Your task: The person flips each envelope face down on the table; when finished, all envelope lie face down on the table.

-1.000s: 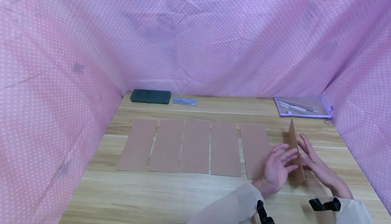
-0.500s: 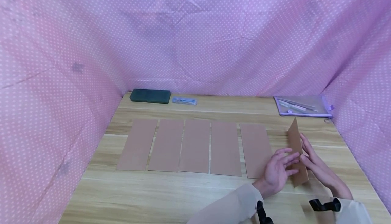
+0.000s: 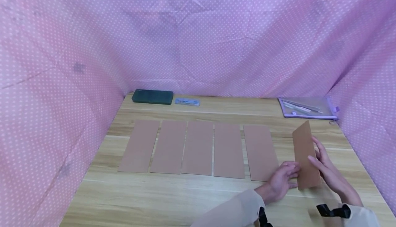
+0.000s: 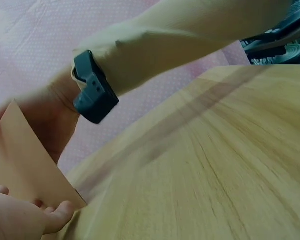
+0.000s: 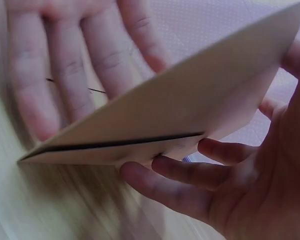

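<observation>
A brown kraft-paper card (image 3: 304, 158) stands on its edge, tilted, at the right of the table. My right hand (image 3: 331, 176) holds it, thumb on the near face and fingers behind. In the right wrist view, a dark gap splits the card (image 5: 185, 95) into two layers along its lower edge. My left hand (image 3: 279, 182) is at the card's lower left edge, and in the right wrist view its fingers (image 5: 107, 55) extend straight along the far side. Several matching cards (image 3: 198, 148) lie flat in a row to the left, the nearest beside my left wrist.
At the back left are a dark green case (image 3: 152, 97) and a small blue packet (image 3: 187, 101). A clear pouch with purple edging (image 3: 307, 117) lies at the back right, pens inside. Pink dotted cloth (image 3: 198, 41) surrounds the wooden table (image 3: 154, 199).
The held card has turned so that its broad left face shows, and has shifted slightly right. My right hand moved right with it; my left hand dropped toward the card's lower edge.
</observation>
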Available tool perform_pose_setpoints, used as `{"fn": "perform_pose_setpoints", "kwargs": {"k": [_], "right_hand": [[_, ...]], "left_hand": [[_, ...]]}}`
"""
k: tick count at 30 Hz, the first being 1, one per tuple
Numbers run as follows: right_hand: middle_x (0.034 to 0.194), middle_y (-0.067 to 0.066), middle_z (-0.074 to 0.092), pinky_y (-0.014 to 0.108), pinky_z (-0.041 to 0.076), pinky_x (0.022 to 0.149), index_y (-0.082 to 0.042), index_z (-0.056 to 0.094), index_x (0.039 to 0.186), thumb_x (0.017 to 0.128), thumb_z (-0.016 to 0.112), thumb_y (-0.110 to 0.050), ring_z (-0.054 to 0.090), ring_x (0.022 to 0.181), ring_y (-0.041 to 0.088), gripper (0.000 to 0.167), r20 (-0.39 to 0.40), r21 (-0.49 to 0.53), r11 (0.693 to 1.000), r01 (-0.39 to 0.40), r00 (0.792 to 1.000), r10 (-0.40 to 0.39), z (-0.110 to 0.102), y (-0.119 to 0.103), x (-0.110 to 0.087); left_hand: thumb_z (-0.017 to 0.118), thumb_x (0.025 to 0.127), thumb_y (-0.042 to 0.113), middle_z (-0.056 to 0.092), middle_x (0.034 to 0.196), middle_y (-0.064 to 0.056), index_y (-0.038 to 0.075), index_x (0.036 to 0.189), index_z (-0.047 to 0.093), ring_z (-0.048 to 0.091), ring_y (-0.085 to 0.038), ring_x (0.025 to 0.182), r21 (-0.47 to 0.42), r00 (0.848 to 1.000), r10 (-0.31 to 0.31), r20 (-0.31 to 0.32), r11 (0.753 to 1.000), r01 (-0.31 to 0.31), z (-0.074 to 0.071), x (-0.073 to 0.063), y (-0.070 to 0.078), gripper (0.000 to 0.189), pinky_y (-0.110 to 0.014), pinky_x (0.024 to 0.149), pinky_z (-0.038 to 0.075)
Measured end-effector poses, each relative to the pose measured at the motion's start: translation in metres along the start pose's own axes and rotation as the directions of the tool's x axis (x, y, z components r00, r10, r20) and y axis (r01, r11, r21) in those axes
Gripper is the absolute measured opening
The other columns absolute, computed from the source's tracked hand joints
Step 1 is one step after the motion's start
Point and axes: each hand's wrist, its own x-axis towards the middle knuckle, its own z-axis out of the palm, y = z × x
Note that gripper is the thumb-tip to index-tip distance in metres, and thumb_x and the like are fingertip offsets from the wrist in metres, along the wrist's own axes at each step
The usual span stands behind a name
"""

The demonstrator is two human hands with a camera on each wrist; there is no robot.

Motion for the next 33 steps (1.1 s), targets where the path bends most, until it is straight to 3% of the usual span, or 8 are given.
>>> {"fn": "perform_pose_setpoints", "kwargs": {"k": [2,8,15,20,24,29,31,33], "right_hand": [[0.127,-0.028,0.041,0.012,0.046,0.078,-0.028,-0.004,0.161,0.105,0.031,-0.004,0.053,0.107,-0.012,0.07,-0.025,0.012,1.0,0.001,1.0,-0.001,0.0,0.001,-0.002],[0.146,-0.026,0.02,0.003,0.033,0.084,-0.027,-0.005,0.161,0.102,0.036,0.0,0.037,0.114,-0.019,0.076,-0.093,-0.033,0.999,0.008,0.996,-0.011,-0.001,0.003,-0.008],[0.115,-0.025,0.058,0.016,0.052,0.072,-0.031,-0.003,0.161,0.095,0.04,0.014,0.063,0.097,-0.004,0.09,-0.036,0.19,0.982,0.017,0.999,-0.01,-0.012,0.007,-0.011],[0.114,-0.019,0.065,0.019,0.055,0.068,-0.033,0.007,0.159,0.09,0.036,0.025,0.068,0.093,0.001,0.095,-0.042,0.397,0.916,0.061,0.998,-0.049,-0.013,0.015,-0.015],[0.114,-0.016,0.067,0.021,0.058,0.067,-0.035,0.01,0.158,0.09,0.034,0.026,0.07,0.091,0.004,0.094,-0.061,0.508,0.86,0.052,0.998,-0.024,-0.012,0.021,-0.021],[0.115,-0.017,0.066,0.025,0.06,0.066,-0.036,-0.002,0.16,0.094,0.034,0.022,0.072,0.09,0.007,0.095,-0.063,0.587,0.81,0.005,0.997,0.04,-0.012,0.025,-0.028],[0.116,-0.016,0.068,0.026,0.061,0.066,-0.036,-0.008,0.16,0.094,0.033,0.021,0.074,0.09,0.009,0.097,-0.061,0.631,0.775,0.002,0.997,0.047,-0.012,0.024,-0.029],[0.117,-0.014,0.07,0.029,0.062,0.066,-0.036,-0.013,0.159,0.094,0.032,0.021,0.075,0.09,0.014,0.097,-0.054,0.692,0.722,0.006,0.998,0.043,-0.012,0.024,-0.029]], "left_hand": [[0.04,0.096,0.024,0.049,0.142,-0.013,0.005,0.133,0.047,0.043,-0.023,0.124,0.011,1.0,-0.003,-0.003,1.0,0.003,-0.001,0.001,-0.002,0.042,-0.053,0.109,0.037],[0.039,0.097,0.023,0.047,0.142,-0.014,0.003,0.134,0.046,0.042,-0.025,0.129,0.023,1.0,0.002,0.006,1.0,-0.002,-0.003,0.001,-0.004,0.043,-0.058,0.112,0.035],[0.041,0.097,0.02,0.047,0.144,-0.014,0.002,0.135,0.045,0.041,-0.028,0.136,0.044,1.0,0.0,0.021,0.999,-0.001,-0.004,0.0,-0.004,0.042,-0.061,0.114,0.034],[0.046,0.097,0.016,0.048,0.142,-0.009,0.002,0.135,0.047,0.043,-0.022,0.132,0.071,0.999,-0.006,0.036,0.997,0.003,-0.006,-0.002,-0.005,0.04,-0.057,0.114,0.036],[0.05,0.097,0.011,0.05,0.139,-0.007,0.001,0.134,0.049,0.048,-0.016,0.122,0.108,0.999,-0.001,0.033,0.994,-0.002,-0.007,-0.002,-0.003,0.039,-0.05,0.111,0.042],[0.054,0.093,0.0,0.055,0.137,-0.01,0.002,0.13,0.052,0.056,-0.018,0.117,0.143,0.999,0.039,-0.037,0.989,-0.033,-0.007,0.0,-0.003,0.037,-0.045,0.105,0.05],[0.055,0.091,-0.003,0.056,0.138,-0.012,0.002,0.129,0.053,0.058,-0.022,0.118,0.158,0.995,0.066,-0.077,0.986,-0.053,-0.007,0.001,-0.004,0.038,-0.045,0.103,0.052],[0.056,0.09,-0.006,0.057,0.137,-0.014,0.002,0.128,0.054,0.059,-0.025,0.118,0.161,0.99,0.08,-0.113,0.985,-0.061,-0.007,0.002,-0.004,0.039,-0.044,0.102,0.053]]}}
